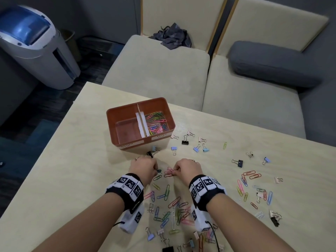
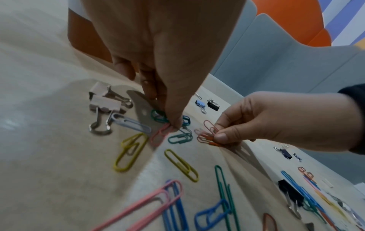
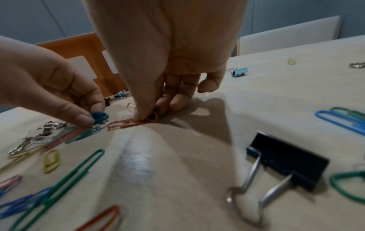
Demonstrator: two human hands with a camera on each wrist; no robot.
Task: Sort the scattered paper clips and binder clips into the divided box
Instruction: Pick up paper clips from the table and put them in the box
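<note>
At the far left, off the tabletop (image 1: 60,160), a white and blue machine (image 1: 34,44) stands on the dark floor. On the tabletop's left half sits the orange divided box (image 1: 116,115). Its left compartment holds nothing that can be made out, while the right compartment holds a heap of coloured paper clips (image 1: 156,122). Two white labels run along the box's near wall, their lettering too blurred to read. Just in front of that wall lie a black binder clip (image 1: 149,154) and a pale blue binder clip (image 1: 154,148).

Nearer the person, the left hand (image 1: 143,168) is down at the tabletop, its fingers (image 2: 173,123) curled and pinching a small bunch of green and blue paper clips (image 2: 161,116); a pink paper clip (image 2: 161,135) lies touching the thumb tip. Two pink binder clips (image 2: 104,100) rest just beside this hand.

Close to its right, the right hand (image 1: 187,169) is likewise lowered, thumb and forefinger clenched on a bunch of red paper clips (image 3: 126,125) whose free ends touch the tabletop. The two hands are near each other but apart.

Between and below the wrists a loose scatter of paper clips (image 1: 167,200) in green, blue, pink and yellow covers the tabletop. A large black binder clip (image 3: 286,161) lies flat near the right wrist, handles spread.

Further right, several binder clips (image 1: 200,148) lie well apart beyond the box, and another cluster of mixed clips (image 1: 252,186) spreads toward the right edge. Behind the tabletop stands a beige sofa (image 1: 163,70), with a crumpled dark cloth (image 1: 172,36) on its seat and a grey cushion (image 1: 269,64) at the right.
</note>
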